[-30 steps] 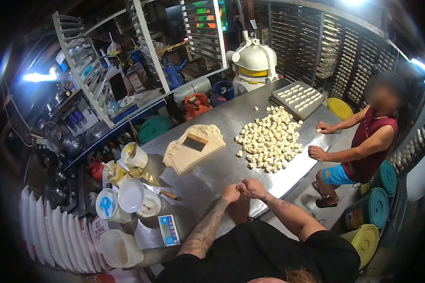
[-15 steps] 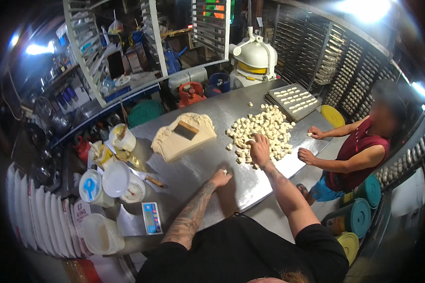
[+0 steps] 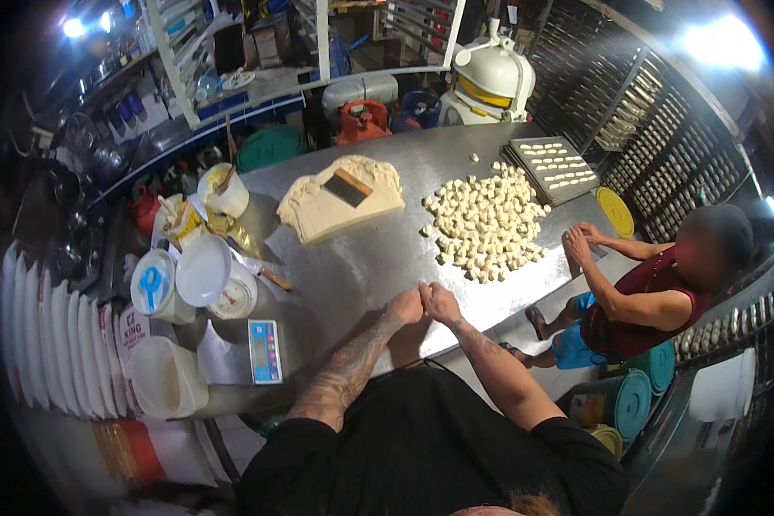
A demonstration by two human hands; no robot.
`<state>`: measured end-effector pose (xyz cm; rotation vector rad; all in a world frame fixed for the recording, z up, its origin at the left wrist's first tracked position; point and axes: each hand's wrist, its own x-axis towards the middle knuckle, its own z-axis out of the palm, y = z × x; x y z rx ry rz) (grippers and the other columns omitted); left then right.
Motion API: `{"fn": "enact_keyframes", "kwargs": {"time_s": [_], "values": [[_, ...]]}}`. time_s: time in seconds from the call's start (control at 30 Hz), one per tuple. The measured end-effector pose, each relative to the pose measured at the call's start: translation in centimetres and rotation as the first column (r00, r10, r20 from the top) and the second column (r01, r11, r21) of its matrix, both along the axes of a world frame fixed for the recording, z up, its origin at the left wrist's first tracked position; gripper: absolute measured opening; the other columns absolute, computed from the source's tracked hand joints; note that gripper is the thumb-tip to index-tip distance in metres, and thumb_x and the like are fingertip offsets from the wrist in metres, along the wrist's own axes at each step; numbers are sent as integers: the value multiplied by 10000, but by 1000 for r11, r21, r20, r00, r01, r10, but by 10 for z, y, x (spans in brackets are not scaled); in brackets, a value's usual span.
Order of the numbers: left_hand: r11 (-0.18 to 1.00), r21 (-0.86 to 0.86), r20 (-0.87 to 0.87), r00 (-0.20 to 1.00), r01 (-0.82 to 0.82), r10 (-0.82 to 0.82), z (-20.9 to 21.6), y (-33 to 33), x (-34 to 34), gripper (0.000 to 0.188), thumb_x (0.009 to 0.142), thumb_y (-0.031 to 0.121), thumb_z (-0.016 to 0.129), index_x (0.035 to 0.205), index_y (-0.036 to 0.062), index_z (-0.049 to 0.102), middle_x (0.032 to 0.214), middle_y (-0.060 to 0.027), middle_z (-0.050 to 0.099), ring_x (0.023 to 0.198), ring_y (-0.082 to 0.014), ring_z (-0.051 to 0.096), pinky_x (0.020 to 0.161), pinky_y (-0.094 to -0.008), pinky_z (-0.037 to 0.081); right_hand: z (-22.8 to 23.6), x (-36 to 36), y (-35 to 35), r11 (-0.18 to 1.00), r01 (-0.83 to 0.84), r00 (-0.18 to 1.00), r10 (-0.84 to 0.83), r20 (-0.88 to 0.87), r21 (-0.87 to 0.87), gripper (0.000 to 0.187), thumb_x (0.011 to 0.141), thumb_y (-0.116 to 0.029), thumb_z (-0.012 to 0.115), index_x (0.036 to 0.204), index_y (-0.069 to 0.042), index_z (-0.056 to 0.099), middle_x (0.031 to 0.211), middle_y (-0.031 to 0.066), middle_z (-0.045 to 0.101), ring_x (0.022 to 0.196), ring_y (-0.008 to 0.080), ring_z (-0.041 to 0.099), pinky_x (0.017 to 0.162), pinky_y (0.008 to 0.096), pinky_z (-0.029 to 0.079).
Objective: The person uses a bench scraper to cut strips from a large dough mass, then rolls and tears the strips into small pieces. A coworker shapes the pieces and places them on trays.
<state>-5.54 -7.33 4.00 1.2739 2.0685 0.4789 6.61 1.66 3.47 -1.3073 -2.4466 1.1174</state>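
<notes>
Back from the pile of dough pieces [image 3: 488,222], the right hand [image 3: 443,303] now meets the left hand [image 3: 407,305] at the near edge of the steel worktop [image 3: 361,267], both grips clenched together, seemingly around one small pale piece, hidden between them; shaping looks under way, with many cut lumps waiting beyond

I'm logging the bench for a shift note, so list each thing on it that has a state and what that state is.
left hand: closed, pressed against the right hand
right hand: closed, at the table edge
dough pieces: cut, heaped loose
dough slab: uncut, scraper lying on top
tray: partly filled with shaped pieces
scale: nothing on it
</notes>
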Motion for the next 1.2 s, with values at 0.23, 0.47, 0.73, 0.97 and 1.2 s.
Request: {"fn": "enact_keyframes", "kwargs": {"time_s": [0.23, 0.47, 0.73, 0.97, 1.2], "values": [[984, -69, -57, 986, -162, 158, 0, 2, -31, 513, 1024, 457, 477, 1041, 24, 751, 1156, -250, 724, 1135, -420, 682, 969, -533, 526, 39, 13, -34, 734, -411, 907, 388, -164, -541, 367, 1029, -333, 583, 1139, -8, 712, 980, 125, 730, 983, 260, 668, 883, 420, 539], [988, 26, 23, 988, 154, -155, -21, 8, -51, 323, 923, 216, 656, 1204, 57, 647, 1197, -266, 687, 1177, -411, 652, 998, -520, 505, 77, -32, 2, 560, -268, 956, 255, 145, 784, 321, 908, -177, 677, 1225, -186, 730, 1292, 129, 648, 1178, 382, 617, 1034, 437, 485], [980, 182, 182, 982, -76, 42, 12, -39, -22, 388, 910, 128, 646, 1286, 35, 676, 1143, -312, 694, 1156, -445, 659, 994, -508, 514, 33, 6, -24, 959, -270, 960, 262, 96, 83, 465, 977, -488, 624, 1063, -43, 732, 955, 245, 733, 927, 440, 708, 850, 496, 540], [999, 24, -69, 997, 46, -44, 4, -26, -9, 266, 959, 264, 596, 1079, 73, 737, 1120, -207, 738, 1090, -425, 689, 938, -521, 537, 16, -13, -24, 984, -162, 987, 162, 12, 79, 485, 1006, -460, 545, 1163, -20, 677, 1047, 283, 716, 997, 461, 694, 901, 482, 540], [976, -204, 32, 996, -78, 86, -23, -4, -71, 377, 962, 359, 587, 1120, 65, 761, 1224, -178, 724, 1169, -373, 681, 992, -499, 530, 52, -7, -40, 811, -463, 879, 472, -68, -358, 254, 985, -215, 614, 1174, -71, 703, 1077, 172, 668, 923, 269, 673, 886, 386, 538]]}}
